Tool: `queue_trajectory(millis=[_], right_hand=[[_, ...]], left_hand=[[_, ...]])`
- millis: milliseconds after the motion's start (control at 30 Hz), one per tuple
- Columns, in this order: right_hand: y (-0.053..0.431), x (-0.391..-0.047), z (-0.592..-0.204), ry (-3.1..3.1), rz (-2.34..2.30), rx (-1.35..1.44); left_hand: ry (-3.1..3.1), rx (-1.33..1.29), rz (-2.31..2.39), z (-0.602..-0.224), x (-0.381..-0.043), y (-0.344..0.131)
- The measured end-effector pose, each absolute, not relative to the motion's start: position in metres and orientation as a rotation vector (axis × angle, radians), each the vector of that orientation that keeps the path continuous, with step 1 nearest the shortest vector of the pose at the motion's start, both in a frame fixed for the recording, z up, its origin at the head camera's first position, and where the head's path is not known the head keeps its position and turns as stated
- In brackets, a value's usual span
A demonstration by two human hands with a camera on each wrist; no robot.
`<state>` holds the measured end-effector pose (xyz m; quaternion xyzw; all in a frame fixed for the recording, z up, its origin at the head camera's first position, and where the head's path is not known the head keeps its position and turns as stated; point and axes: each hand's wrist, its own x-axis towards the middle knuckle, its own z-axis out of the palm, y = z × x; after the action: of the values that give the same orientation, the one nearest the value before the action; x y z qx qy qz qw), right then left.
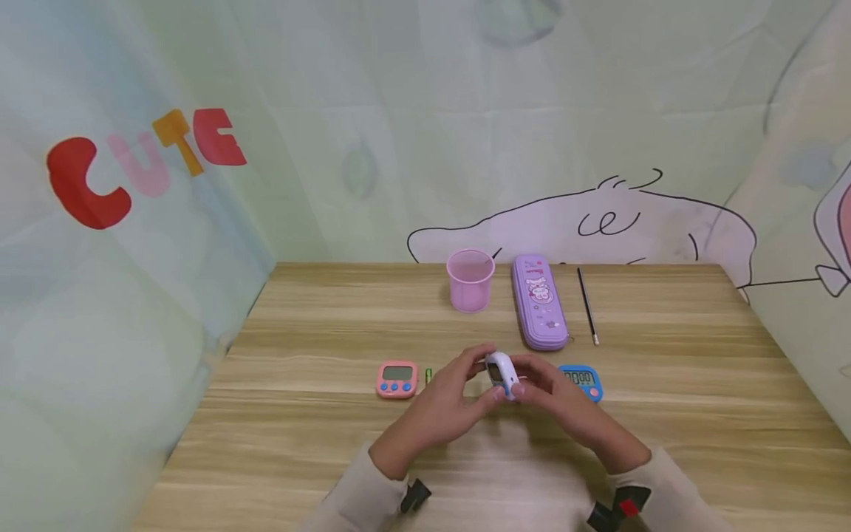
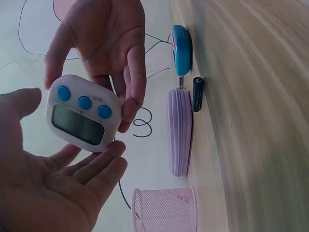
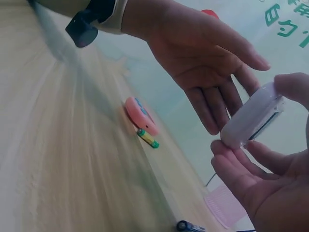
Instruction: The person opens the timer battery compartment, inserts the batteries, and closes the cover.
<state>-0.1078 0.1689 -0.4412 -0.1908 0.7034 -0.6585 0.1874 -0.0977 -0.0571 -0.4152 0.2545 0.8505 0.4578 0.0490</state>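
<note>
A white kitchen timer (image 1: 504,375) with a grey display and blue round buttons (image 2: 85,102) is held up over the wooden table. My right hand (image 1: 561,403) grips it by its edges, thumb on one side and fingers on the other. My left hand (image 1: 439,410) is spread beside the display side, its fingertips right at the timer's edge and its thumb apart in the left wrist view. A pink timer (image 1: 397,380) and a green battery (image 1: 428,376) lie to the left. A blue timer (image 1: 582,383) lies behind my right hand, and a dark battery (image 2: 198,94) shows in the wrist views.
Toward the back of the table (image 1: 319,310) stands a pink mesh cup (image 1: 470,288). A purple pencil case (image 1: 540,303) lies right of it, then a black pencil (image 1: 588,307). A printed cloth backdrop (image 1: 332,148) rises behind the table.
</note>
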Motion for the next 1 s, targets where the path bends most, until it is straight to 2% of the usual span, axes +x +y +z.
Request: queue_trajectory(millis=[467, 1000], right_hand=[[0.167, -0.109, -0.447, 2.413, -1.684, -0.896], [0.166, -0.107, -0.453, 2.802, -1.096, -1.093]], left_hand=[[2.699, 0.797, 1.112, -0.42, -0.1, -0.062], [2.637, 0.812, 0.977, -0.428, -0.106, -0.064]])
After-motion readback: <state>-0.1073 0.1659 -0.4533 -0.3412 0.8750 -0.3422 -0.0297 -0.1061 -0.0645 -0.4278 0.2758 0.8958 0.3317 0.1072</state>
